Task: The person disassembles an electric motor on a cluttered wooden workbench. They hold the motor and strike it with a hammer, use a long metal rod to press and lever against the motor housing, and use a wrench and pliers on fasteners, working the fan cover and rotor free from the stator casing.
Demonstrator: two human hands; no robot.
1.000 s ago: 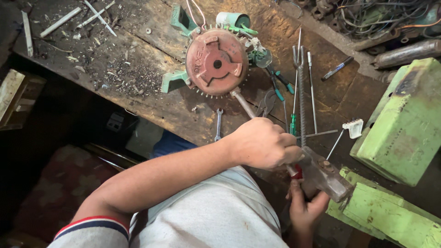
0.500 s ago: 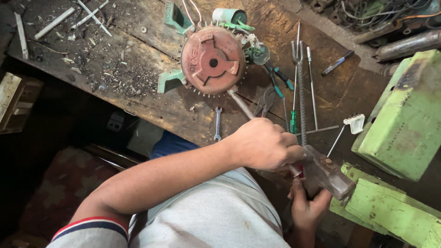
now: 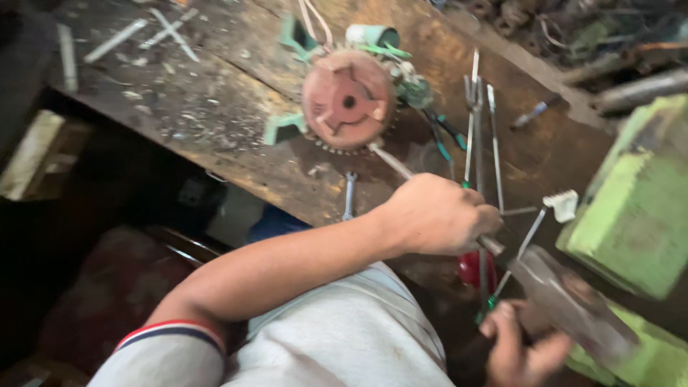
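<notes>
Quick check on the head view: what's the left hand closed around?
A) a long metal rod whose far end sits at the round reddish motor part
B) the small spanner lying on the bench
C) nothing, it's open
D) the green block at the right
A: the left hand is fisted on the metal rod, which runs up to the rim of the reddish motor part; the spanner lies untouched on the bench.

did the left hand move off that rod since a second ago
No. The left hand still grips the rod, just below the round motor part on the bench, as before.
</notes>
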